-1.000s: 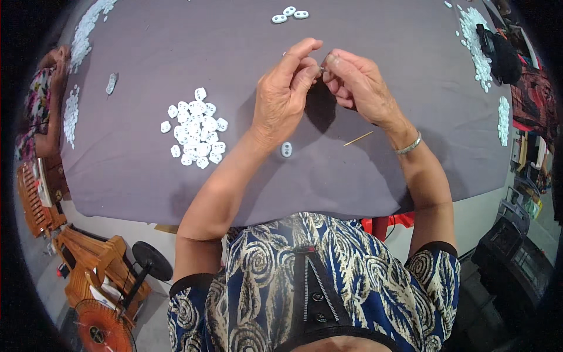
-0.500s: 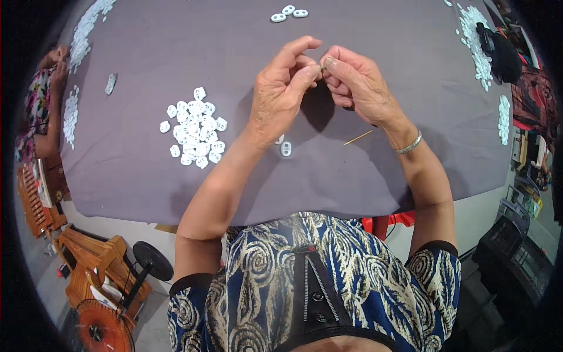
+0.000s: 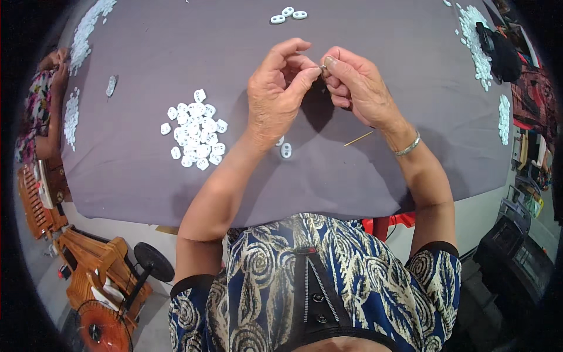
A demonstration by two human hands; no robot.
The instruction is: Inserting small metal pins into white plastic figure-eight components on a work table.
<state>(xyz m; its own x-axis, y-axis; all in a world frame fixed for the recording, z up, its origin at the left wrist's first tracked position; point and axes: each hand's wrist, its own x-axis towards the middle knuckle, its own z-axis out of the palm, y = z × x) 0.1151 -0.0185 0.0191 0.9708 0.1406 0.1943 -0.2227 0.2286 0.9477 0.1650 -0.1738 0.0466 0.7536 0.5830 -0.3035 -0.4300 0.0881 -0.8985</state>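
nearest us, a single white two-hole plastic piece [image 3: 286, 150] lies on the grey tablecloth [image 3: 176, 53], just below our left wrist, and a thin wooden stick [image 3: 358, 139] rests beside our right wrist. a bit further out on the left sits a heap of white plastic pieces [image 3: 196, 136]. above the cloth we've got our left hand [image 3: 278, 97] and right hand [image 3: 358, 88] meeting fingertip to fingertip, both pinching a tiny metal part [image 3: 322, 67], too small to make out. at the far edge, three more white pieces [image 3: 288, 13].
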